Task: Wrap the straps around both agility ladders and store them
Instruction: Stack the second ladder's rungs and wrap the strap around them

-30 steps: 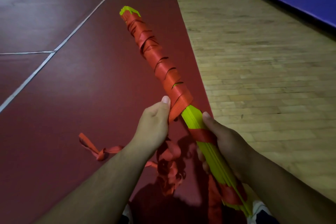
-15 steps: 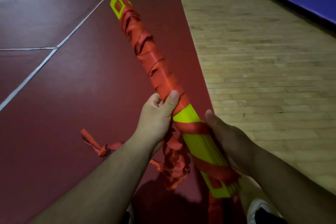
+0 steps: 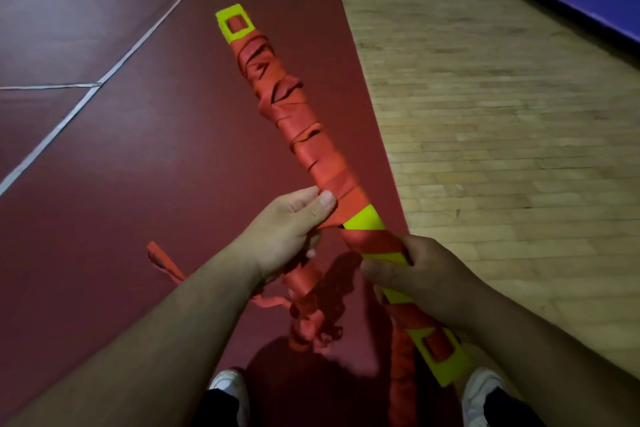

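Nearest me, just above my shoes [image 3: 227, 383], is the near end of the folded agility ladder [image 3: 363, 218], a stack of yellow rungs held in the air over the red floor [image 3: 138, 184]. My right hand [image 3: 426, 274] is curled round the stack a little up from that end and carries its weight. My left hand [image 3: 287, 229] sits just beyond and to the left of the right. Its thumb pinches the orange strap [image 3: 301, 135] against the rungs at the edge of the last turn. The loose remainder of the strap hangs in a tangle below the left hand and trails onto the floor to its left.

I judge this to be mid-wrap on one ladder. The stretch beyond the left hand is covered, one turn lies by the right hand, and bare yellow shows between the hands. The next move calls for tension: pass the slack round, lay it over the bare patch, and shift the right hand's grip clear.

The long axis runs diagonally, from by my right foot up and away to the left, with the slotted far end pointing forward well past both hands.
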